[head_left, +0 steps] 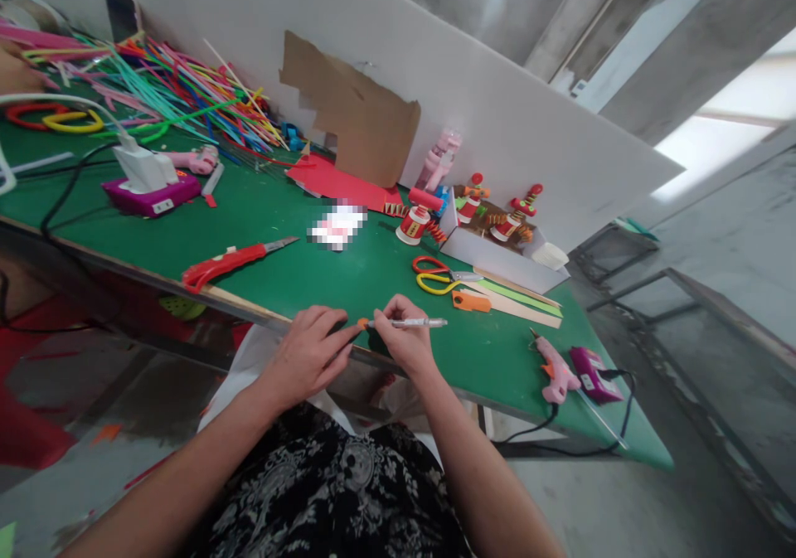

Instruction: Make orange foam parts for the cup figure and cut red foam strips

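A pen (419, 322) lies sideways in my right hand (405, 342), which is closed around it with the tip pointing left. That tip meets a small orange piece (362, 323) at the table's front edge. My left hand (314, 352) rests on the edge, its fingertips pinning the orange piece. Beyond my right hand are scissors (443, 276) with one red and one yellow handle, an orange cut-out (471, 301) and paper strips (522, 304). A red utility knife (233, 261) with its blade out lies to the left.
Pink glue guns (555, 371) (197, 160) and purple power sockets (595, 374) (151, 195) with cords lie at both sides. Cup figures (413, 223) stand by a white box (497, 253). Pipe cleaners (186, 85) heap at back left, near another person's hand (18, 69).
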`<state>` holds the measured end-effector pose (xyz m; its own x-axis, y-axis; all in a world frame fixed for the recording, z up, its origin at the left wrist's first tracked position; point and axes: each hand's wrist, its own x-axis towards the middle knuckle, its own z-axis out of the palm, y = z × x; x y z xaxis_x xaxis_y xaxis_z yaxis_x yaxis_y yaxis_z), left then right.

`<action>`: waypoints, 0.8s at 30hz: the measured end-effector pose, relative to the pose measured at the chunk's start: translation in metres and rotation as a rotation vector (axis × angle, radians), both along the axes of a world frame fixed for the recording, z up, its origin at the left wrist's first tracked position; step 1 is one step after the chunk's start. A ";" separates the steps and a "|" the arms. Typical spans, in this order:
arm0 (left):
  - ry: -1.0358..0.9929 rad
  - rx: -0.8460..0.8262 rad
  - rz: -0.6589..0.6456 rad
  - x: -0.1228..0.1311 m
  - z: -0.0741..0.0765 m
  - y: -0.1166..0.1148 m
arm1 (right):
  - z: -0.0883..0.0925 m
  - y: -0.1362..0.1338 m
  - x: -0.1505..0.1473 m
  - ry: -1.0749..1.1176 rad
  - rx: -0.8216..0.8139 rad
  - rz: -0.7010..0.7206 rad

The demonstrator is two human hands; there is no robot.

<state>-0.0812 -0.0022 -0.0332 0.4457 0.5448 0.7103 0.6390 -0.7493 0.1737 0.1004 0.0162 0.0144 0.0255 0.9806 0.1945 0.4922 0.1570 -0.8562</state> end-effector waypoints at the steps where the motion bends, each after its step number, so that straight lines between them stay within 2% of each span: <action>1: 0.000 -0.001 -0.001 0.000 0.000 0.000 | 0.000 0.000 0.000 -0.002 -0.001 0.000; 24: -0.010 -0.040 -0.005 0.000 -0.003 0.000 | 0.000 -0.001 0.001 0.005 -0.001 0.016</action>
<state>-0.0817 -0.0020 -0.0364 0.4421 0.5703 0.6923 0.6331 -0.7452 0.2095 0.1013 0.0155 0.0142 0.0106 0.9812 0.1929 0.4849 0.1637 -0.8591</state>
